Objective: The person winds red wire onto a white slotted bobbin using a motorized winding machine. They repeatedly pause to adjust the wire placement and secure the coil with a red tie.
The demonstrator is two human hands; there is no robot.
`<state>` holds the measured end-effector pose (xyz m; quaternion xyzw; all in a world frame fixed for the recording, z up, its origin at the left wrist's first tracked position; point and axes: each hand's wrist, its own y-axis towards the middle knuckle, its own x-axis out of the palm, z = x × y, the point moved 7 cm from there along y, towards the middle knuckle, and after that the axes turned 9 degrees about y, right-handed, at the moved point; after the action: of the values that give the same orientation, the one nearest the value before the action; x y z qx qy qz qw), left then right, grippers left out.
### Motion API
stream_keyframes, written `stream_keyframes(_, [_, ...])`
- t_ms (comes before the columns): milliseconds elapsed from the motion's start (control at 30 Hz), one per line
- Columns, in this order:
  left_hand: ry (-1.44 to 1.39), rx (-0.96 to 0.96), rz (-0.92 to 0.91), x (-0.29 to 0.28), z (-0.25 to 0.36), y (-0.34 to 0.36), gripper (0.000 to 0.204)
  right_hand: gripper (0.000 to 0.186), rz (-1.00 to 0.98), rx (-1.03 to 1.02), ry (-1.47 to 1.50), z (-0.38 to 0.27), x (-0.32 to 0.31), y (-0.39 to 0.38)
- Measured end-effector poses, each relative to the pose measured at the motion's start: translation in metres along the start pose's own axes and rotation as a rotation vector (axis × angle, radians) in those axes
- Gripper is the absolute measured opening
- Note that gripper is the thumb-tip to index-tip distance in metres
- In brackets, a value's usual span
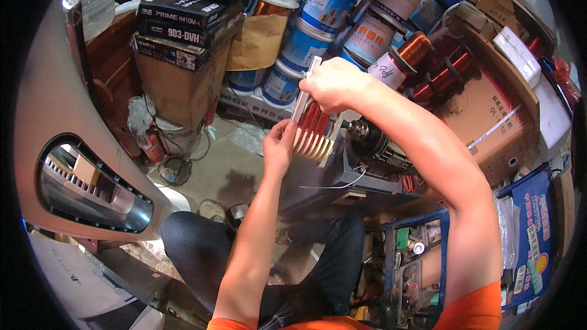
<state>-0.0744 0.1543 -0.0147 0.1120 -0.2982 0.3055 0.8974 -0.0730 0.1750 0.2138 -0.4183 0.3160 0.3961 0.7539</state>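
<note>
A coil winding former [318, 148] with pale ribbed slots stands in front of me, several bundles of red enamelled wire [313, 121] lying in it. A flat light-grey bar [299, 110] runs along its left side. My left hand [279, 145] pinches the former's lower left edge between thumb and fingers. Higher up, my right hand [333, 82] is closed over the former's top end; its fingertips are partly hidden. Just right of the former is a metal spindle chuck [359, 129] on a dark winding machine [382, 153]. A thin white strand [336, 186] hangs below.
Blue and white wire buckets [306, 46] are stacked at the back. Spools of copper wire [414, 50] and a large carton [489, 125] stand at right. Boxes [180, 24] pile up at back left. A tray of small parts [422, 250] sits by my right side.
</note>
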Motion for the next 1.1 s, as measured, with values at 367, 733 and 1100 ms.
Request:
stream_keyframes(367, [-0.051,0.007,0.016,-0.002,-0.002,0.000,0.028,0.027,0.031,0.103,0.008,-0.013,0.001,-0.004])
stream_keyframes(733, [0.288,-0.004,0.082,0.005,0.027,-0.021,0.025,0.017,0.013,0.089,0.072,-0.071,0.024,-0.004])
stream_keyframes(1100, [0.585,-0.008,-0.258,0.030,0.051,0.035,0.033,0.007,1.096,0.444,0.968,0.059,-0.030,-0.256])
